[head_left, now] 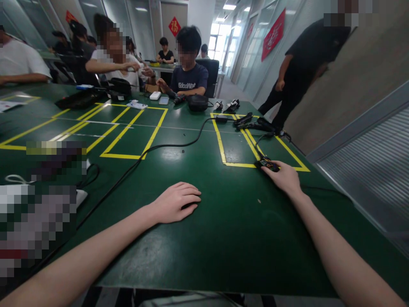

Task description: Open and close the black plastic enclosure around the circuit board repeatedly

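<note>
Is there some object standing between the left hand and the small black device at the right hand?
Nothing visible stands between the left hand and the small black device, except the right hand, holding it and partly covering its near edge.

My left hand (pixel 179 202) could slide rightward over bare bench (pixel 230 238) toward my right hand (pixel 284 177); a black cable (pixel 166 145) crosses ahead, and black gear (pixel 263 124) blocks the far side.

Office-type workroom; glass partitions (pixel 139 27); ceiling lights (pixel 229 7); seated people (pixel 191 79) at large green table (pixel 217 251).
</note>
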Action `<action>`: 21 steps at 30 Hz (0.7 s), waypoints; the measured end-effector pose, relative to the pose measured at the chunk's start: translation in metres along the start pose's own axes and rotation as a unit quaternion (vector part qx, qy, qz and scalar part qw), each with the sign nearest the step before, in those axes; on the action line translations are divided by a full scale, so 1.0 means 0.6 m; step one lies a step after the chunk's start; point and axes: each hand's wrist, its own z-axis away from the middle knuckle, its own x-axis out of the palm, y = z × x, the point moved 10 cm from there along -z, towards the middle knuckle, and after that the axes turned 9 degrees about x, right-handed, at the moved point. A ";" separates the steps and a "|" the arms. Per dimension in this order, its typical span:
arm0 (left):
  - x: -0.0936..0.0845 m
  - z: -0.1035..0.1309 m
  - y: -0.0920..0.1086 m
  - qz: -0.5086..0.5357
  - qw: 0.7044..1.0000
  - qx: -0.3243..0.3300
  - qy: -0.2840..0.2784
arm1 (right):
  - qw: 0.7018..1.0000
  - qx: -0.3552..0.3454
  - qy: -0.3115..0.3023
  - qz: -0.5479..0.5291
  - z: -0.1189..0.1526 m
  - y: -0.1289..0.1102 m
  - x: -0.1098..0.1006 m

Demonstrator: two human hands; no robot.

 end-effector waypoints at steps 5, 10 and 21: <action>-0.010 -0.002 0.001 -0.006 1.000 -0.009 0.012 | 0.964 -0.191 -0.133 -0.130 0.127 -0.198 0.027; -0.025 -0.004 0.004 -0.016 0.999 -0.011 0.051 | 0.840 -0.403 -0.277 -0.236 0.287 -0.321 0.003; -0.013 -0.006 0.001 0.017 0.999 -0.031 0.013 | 0.824 -0.436 -0.242 -0.268 0.302 -0.324 -0.019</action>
